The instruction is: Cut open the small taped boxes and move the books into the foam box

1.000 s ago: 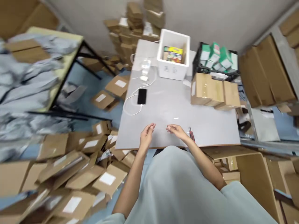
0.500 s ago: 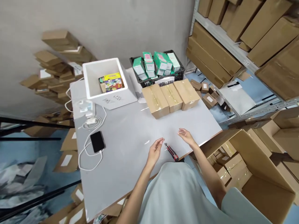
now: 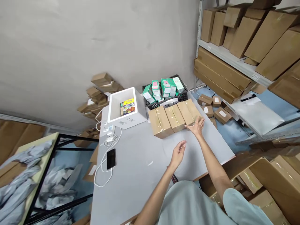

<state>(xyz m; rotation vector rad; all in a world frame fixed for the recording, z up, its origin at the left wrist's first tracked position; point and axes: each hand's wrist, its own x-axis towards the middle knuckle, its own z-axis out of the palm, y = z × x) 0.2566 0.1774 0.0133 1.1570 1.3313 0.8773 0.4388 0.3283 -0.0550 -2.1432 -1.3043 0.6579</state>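
Currently, right hand (image 3: 197, 125) is spread at right carton (image 3: 188, 112), grip unclear; snug contact could drag the other 2 cartons (image 3: 174, 117). Left hand (image 3: 177, 153): empty, loosely curled.

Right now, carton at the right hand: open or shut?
Shut: the carton by the right hand shows a flat top, no flap raised.

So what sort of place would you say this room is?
Probably a packing or storage room: taped cardboard boxes stand on the table, cartons line a metal shelf, and a black plastic crate holds green boxes.
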